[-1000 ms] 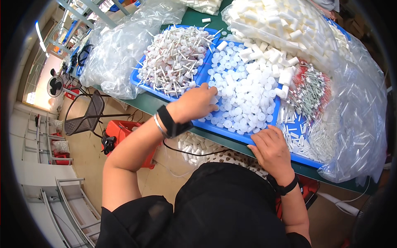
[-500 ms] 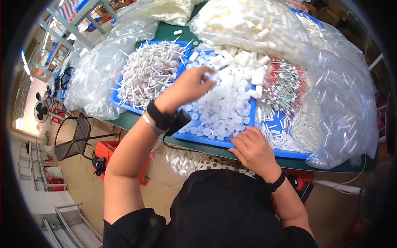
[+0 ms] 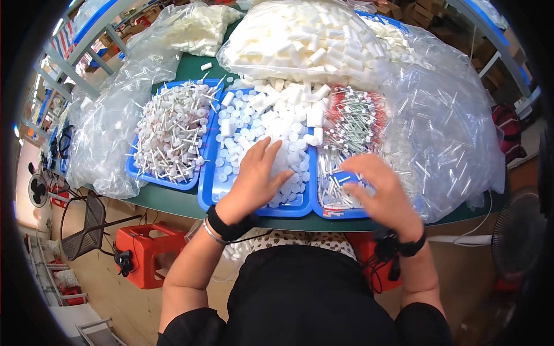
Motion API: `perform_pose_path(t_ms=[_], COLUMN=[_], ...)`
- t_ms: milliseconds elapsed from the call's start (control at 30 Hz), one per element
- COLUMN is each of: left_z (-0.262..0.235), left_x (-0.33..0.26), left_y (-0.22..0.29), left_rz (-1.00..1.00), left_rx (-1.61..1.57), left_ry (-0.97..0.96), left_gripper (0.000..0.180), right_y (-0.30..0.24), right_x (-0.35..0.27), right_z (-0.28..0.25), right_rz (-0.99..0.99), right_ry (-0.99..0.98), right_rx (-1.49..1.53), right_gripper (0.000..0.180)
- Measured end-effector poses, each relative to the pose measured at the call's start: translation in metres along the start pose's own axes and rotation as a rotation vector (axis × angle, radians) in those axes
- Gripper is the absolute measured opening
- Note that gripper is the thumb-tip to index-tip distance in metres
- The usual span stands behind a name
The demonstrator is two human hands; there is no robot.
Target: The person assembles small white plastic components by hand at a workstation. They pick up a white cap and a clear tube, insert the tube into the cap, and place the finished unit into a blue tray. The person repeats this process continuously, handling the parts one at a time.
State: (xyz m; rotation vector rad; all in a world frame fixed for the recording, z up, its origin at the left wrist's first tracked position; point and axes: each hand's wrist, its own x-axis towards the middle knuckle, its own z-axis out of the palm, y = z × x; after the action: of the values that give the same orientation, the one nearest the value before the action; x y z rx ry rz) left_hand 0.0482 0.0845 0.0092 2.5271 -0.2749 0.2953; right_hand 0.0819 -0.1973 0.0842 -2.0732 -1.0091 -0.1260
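Left grip (image 3: 257, 176) lay flat, released, on white plastic caps (image 3: 262, 130), sorting | right grip (image 3: 378, 187) blurred, cannot tell, beside caps, over thin white tubes (image 3: 334, 184)

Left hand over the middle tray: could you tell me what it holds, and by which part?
Nothing visibly held: the left hand rests palm-down, fingers spread, on the white caps in the middle blue tray.

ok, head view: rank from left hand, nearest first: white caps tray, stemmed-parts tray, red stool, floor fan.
1. white caps tray: under the left hand.
2. stemmed-parts tray: next tray to its left.
3. red stool: on the floor, lower left.
4. floor fan: far left edge.
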Motion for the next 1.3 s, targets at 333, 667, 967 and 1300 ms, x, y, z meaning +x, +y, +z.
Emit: perform_pose_path(t_ms=[333,667,967,1300], left_z=[0.044,0.04,0.037,0.038], left_x=[-0.013,-0.012,-0.012,-0.013], left_y=[0.022,0.024,0.025,0.024], left_rz=[-0.038,-0.073,-0.067,-0.057], left_rx=[0.183,0.15,0.141,0.15], left_ry=[0.103,0.095,0.091,0.114], left_gripper=[0.083,0.082,0.081,0.08], right_y=[0.132,0.148,0.11,0.119], right_x=[0.103,0.119,0.074,0.095], right_z=[-0.012,0.006,0.004,-0.003], right_rz=[0.185,0.22,0.173,0.306], right_ry=[-0.033,-0.223,-0.252,-0.278], right_rx=[-0.471,-0.609,-0.544,-0.321], right_gripper=[0.045,0.056,0.056,0.059])
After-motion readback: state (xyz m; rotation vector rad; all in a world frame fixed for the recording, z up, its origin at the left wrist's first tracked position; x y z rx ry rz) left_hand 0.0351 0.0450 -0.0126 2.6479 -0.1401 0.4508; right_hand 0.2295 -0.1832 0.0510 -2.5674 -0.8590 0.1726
